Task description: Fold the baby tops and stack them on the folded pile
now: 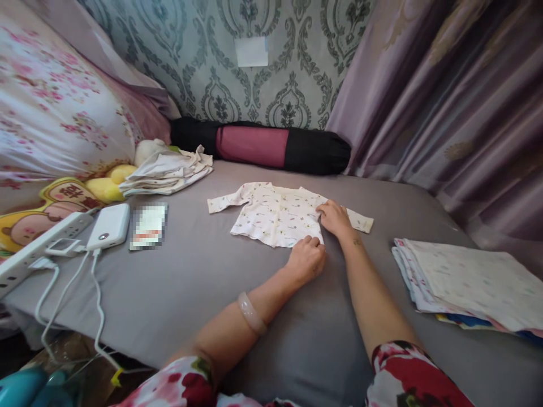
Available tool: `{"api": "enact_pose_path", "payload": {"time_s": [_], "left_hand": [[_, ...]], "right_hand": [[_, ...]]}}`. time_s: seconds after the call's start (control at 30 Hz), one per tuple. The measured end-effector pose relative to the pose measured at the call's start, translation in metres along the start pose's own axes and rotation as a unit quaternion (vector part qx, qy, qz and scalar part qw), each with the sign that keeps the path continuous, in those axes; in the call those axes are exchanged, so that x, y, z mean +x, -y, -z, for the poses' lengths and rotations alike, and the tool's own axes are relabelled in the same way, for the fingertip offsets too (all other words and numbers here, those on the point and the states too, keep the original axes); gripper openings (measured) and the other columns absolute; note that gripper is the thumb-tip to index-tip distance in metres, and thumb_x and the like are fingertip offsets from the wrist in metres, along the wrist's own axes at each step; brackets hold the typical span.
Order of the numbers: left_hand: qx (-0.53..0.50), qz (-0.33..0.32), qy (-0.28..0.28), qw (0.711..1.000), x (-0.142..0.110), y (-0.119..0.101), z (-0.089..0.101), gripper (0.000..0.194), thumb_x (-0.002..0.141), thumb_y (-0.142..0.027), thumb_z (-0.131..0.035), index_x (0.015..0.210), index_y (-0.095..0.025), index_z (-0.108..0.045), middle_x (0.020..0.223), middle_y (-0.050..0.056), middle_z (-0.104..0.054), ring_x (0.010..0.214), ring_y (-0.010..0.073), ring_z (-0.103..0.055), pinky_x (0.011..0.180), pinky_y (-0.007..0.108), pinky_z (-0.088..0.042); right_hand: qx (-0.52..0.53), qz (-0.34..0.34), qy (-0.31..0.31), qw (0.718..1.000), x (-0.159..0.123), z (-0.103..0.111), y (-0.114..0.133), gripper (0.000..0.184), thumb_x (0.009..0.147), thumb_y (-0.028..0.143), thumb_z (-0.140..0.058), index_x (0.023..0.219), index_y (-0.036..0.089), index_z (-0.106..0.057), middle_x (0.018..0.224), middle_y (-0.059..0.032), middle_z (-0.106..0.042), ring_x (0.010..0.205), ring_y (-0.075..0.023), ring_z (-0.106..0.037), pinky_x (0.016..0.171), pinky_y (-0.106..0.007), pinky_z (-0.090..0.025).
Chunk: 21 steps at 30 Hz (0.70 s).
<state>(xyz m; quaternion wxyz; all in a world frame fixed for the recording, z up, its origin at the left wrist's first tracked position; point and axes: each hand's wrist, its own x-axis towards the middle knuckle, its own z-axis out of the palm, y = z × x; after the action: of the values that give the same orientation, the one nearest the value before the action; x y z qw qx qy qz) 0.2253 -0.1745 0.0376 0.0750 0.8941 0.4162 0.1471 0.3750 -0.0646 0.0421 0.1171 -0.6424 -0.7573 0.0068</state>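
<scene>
A small white baby shirt [278, 215] with a scattered print lies spread flat on the grey sheet, its sleeves stretched out to both sides. My left hand [306, 260], below a pale bangle, is closed at the lower right corner of the hem. Just above it, my right hand [335, 219] pinches the shirt's right side near the underarm, partly covering the base of that sleeve. The sleeve's cuff shows beyond my right hand. My fingertips hide the cloth directly under them.
A stack of folded cloths [475, 282] lies at the right. Crumpled light clothes [169, 172] rest at the back left, near a long black-and-maroon bag [254, 146] against the wall. Along the left are a power strip [46, 249], a white power bank [109, 226] with cables, and a blurred card [148, 226].
</scene>
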Motion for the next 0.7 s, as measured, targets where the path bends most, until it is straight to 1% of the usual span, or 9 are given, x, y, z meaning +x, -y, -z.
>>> {"api": "enact_pose_path", "payload": {"time_s": [0.07,0.17,0.23,0.33,0.4,0.5,0.63,0.7], "left_hand": [[-0.054,0.023,-0.021,0.998,0.000,0.003,0.000,0.022,0.090,-0.021,-0.044,0.092,-0.016,-0.066,0.096,0.009,-0.067,0.094,0.0220,-0.060,0.085,0.033,-0.050],[-0.137,0.102,-0.081,0.982,0.001,0.016,0.006,0.021,0.085,-0.015,-0.046,0.091,-0.019,-0.066,0.094,0.006,-0.069,0.091,0.0190,-0.063,0.082,0.029,-0.051],[-0.162,0.163,-0.128,0.965,0.001,0.029,0.013,0.023,0.085,-0.013,-0.044,0.085,-0.020,-0.066,0.090,0.005,-0.070,0.087,0.0178,-0.064,0.081,0.028,-0.050],[-0.174,0.243,-0.188,0.935,-0.001,0.054,0.028,0.027,0.085,-0.012,-0.042,0.080,-0.021,-0.067,0.086,0.004,-0.071,0.084,0.0168,-0.065,0.081,0.027,-0.050],[-0.176,0.283,-0.218,0.917,-0.002,0.072,0.036,0.027,0.084,-0.011,-0.043,0.081,-0.021,-0.068,0.087,0.004,-0.072,0.084,0.0170,-0.065,0.081,0.028,-0.049],[-0.166,0.316,-0.241,0.903,-0.005,0.099,0.044,0.026,0.083,-0.011,-0.044,0.083,-0.019,-0.069,0.090,0.005,-0.072,0.088,0.0183,-0.065,0.083,0.029,-0.049],[-0.138,0.342,-0.267,0.891,-0.012,0.137,0.050,0.026,0.082,-0.010,-0.045,0.087,-0.018,-0.069,0.094,0.007,-0.072,0.093,0.0191,-0.064,0.086,0.029,-0.047],[-0.121,0.362,-0.270,0.884,-0.016,0.155,0.052,0.026,0.082,-0.010,-0.045,0.089,-0.017,-0.069,0.097,0.008,-0.071,0.096,0.0194,-0.063,0.089,0.029,-0.046]], "right_hand": [[0.000,0.021,-0.007,1.000,0.002,-0.002,0.014,0.040,0.090,0.010,-0.040,0.118,0.018,-0.067,0.122,-0.0119,-0.060,0.117,-0.0255,-0.052,0.102,-0.038,-0.038],[0.036,0.061,0.014,0.997,0.004,-0.012,0.040,0.047,0.092,0.012,-0.035,0.135,0.011,-0.053,0.138,-0.0140,-0.052,0.129,-0.0235,-0.045,0.109,-0.035,-0.033],[0.051,0.060,0.043,0.996,0.002,-0.021,0.057,0.050,0.095,0.021,-0.033,0.142,0.007,-0.045,0.147,-0.0156,-0.043,0.138,-0.0237,-0.036,0.114,-0.035,-0.028],[0.050,0.036,0.077,0.995,-0.005,-0.033,0.072,0.059,0.099,0.037,-0.027,0.149,0.006,-0.032,0.156,-0.0156,-0.027,0.145,-0.0270,-0.021,0.118,-0.042,-0.020],[0.035,0.026,0.074,0.996,-0.010,-0.038,0.077,0.063,0.099,0.042,-0.023,0.151,0.006,-0.028,0.159,-0.0155,-0.021,0.147,-0.0278,-0.015,0.118,-0.046,-0.015],[0.005,0.023,0.062,0.998,-0.014,-0.043,0.079,0.065,0.099,0.046,-0.022,0.151,0.007,-0.026,0.159,-0.0156,-0.018,0.147,-0.0272,-0.012,0.119,-0.047,-0.011],[-0.020,0.023,0.072,0.997,-0.015,-0.045,0.079,0.064,0.100,0.048,-0.021,0.152,0.012,-0.027,0.159,-0.0153,-0.020,0.147,-0.0277,-0.015,0.118,-0.048,-0.012],[-0.026,0.022,0.079,0.996,-0.014,-0.045,0.079,0.063,0.100,0.048,-0.019,0.152,0.015,-0.028,0.159,-0.0145,-0.020,0.147,-0.0282,-0.015,0.118,-0.049,-0.012]]}}
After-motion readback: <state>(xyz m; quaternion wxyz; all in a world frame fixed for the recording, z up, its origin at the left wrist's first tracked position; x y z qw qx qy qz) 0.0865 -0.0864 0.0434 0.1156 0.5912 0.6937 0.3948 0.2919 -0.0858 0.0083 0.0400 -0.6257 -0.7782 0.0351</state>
